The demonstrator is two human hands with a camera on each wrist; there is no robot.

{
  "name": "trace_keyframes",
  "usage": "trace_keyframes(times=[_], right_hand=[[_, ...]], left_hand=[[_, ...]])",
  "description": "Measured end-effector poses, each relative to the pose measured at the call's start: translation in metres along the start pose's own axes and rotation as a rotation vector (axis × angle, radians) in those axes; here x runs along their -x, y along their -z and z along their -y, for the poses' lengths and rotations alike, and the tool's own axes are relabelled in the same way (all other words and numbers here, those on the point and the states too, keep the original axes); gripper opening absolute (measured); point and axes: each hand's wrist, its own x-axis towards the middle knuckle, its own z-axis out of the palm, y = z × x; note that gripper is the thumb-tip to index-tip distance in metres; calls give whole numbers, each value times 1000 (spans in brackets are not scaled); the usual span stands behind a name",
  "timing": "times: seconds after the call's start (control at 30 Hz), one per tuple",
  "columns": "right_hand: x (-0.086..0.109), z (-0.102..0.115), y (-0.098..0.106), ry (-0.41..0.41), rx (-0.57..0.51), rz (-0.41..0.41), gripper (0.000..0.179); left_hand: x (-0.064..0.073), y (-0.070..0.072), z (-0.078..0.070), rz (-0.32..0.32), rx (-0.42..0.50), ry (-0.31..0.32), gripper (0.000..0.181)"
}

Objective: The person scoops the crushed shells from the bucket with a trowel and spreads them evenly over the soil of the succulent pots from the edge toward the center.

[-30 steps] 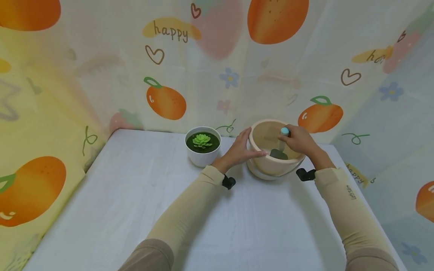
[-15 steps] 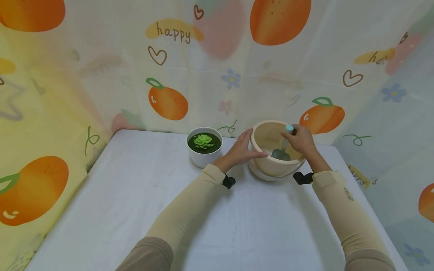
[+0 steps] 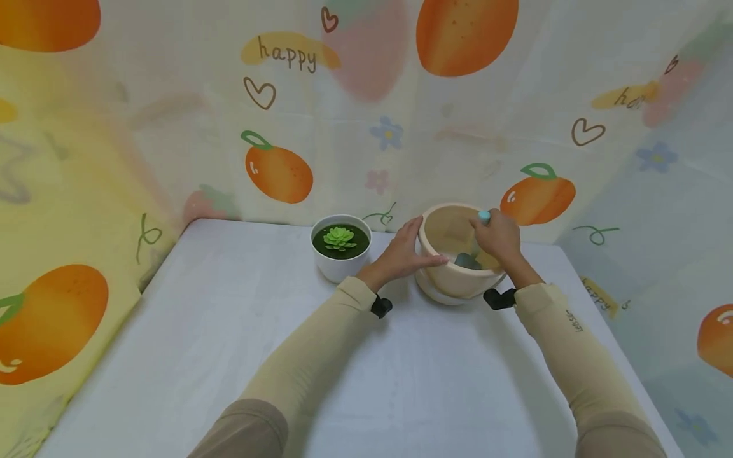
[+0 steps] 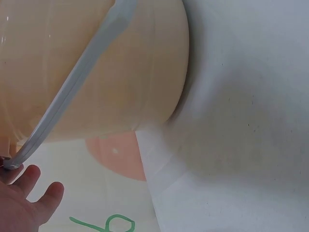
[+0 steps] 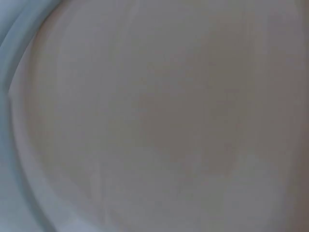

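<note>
In the head view a beige bucket (image 3: 455,281) stands near the back of the table, right of centre. My left hand (image 3: 401,256) rests against its left rim, thumb stretched along the front and fingers spread along the side. In the left wrist view, fingertips (image 4: 30,176) show beside the bucket's pale handle (image 4: 72,89). My right hand (image 3: 499,238), over the right rim, grips a small shovel upright by its handle; the light blue end (image 3: 484,217) sticks out above the fist. The shovel's grey-green blade (image 3: 467,261) is low inside the bucket, its edge partly hidden by the front rim.
Left of the bucket stands a white pot (image 3: 342,267) with a green succulent (image 3: 339,238) in dark filling, close to my left wrist. A white cloth covers the table (image 3: 240,318). Fruit-printed curtains (image 3: 343,146) hang right behind and at both sides.
My right hand has shifted left with the shovel, after a small swing to the right; the blade has moved inside the bucket. The left hand stays against the rim.
</note>
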Motion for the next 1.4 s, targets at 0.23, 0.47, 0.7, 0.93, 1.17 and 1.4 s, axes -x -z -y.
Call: trace_keyframes(times=[0.23, 0.47, 0.7, 0.93, 1.17, 1.4], right_hand=[[-4, 0, -10, -152, -125, -24, 41], [-5, -4, -5, -163, -229, 21, 37], [-3, -2, -10, -221, -269, 94, 50], [-1, 1, -15, -278, -326, 94, 57], [-2, -5, -13, -276, -379, 148, 59], [-5, 8, -11, -271, -419, 156, 53]], left_hand=[[-1, -2, -1, 28, 8, -14, 111], [-3, -4, -2, 14, 5, -25, 109], [-1, -5, 1, 18, 11, -17, 111], [1, -6, 6, 5, 24, -45, 111], [3, -7, 4, 9, 31, -49, 110], [1, 0, 4, -7, 20, -31, 109]])
